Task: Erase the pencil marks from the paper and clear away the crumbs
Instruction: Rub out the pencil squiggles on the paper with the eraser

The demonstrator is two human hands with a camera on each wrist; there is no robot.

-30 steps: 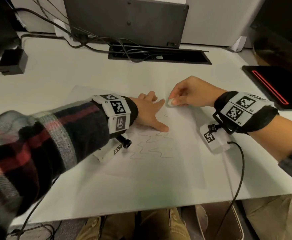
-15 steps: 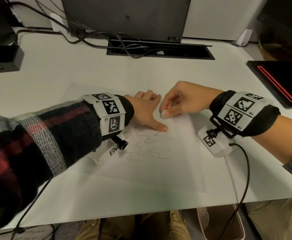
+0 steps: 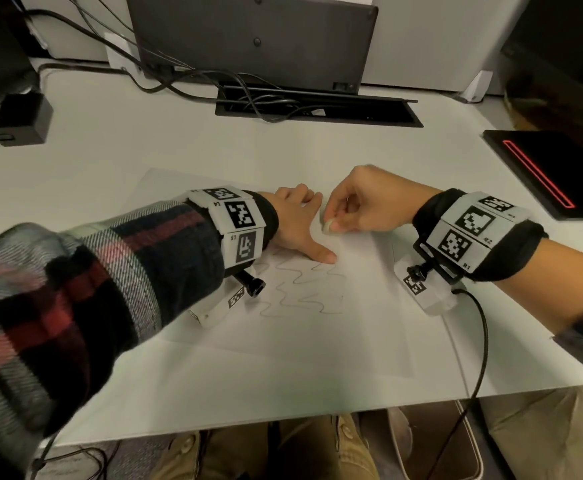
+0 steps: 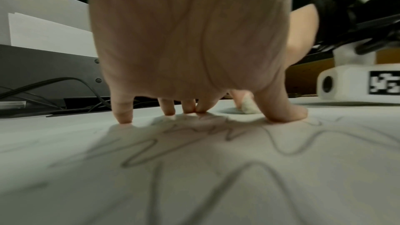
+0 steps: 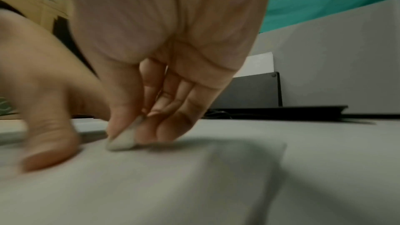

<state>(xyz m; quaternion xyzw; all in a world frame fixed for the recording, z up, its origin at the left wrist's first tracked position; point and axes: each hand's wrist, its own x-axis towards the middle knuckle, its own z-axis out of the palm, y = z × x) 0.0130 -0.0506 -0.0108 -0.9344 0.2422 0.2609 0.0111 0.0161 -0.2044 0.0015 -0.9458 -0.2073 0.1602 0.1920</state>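
A white sheet of paper (image 3: 317, 341) lies on the white desk, with wavy pencil marks (image 3: 303, 289) near its middle. My left hand (image 3: 300, 226) presses spread fingertips and thumb onto the sheet just above the marks; the left wrist view shows the fingers (image 4: 123, 114) planted on the paper (image 4: 194, 186). My right hand (image 3: 362, 206) pinches a small white eraser (image 3: 326, 227) between thumb and fingers, its tip touching the paper beside the left index finger. The right wrist view shows the eraser (image 5: 122, 140) on the sheet, blurred.
A dark monitor base (image 3: 255, 39) and a cable slot (image 3: 317, 110) with several cables sit at the back. A black power brick (image 3: 23, 119) lies back left, a black device with a red line (image 3: 542, 174) at the right. The desk's front edge is near me.
My right hand has slid the eraser left and toward me across the paper, closer to my left thumb. The left hand stays pressed on the sheet.
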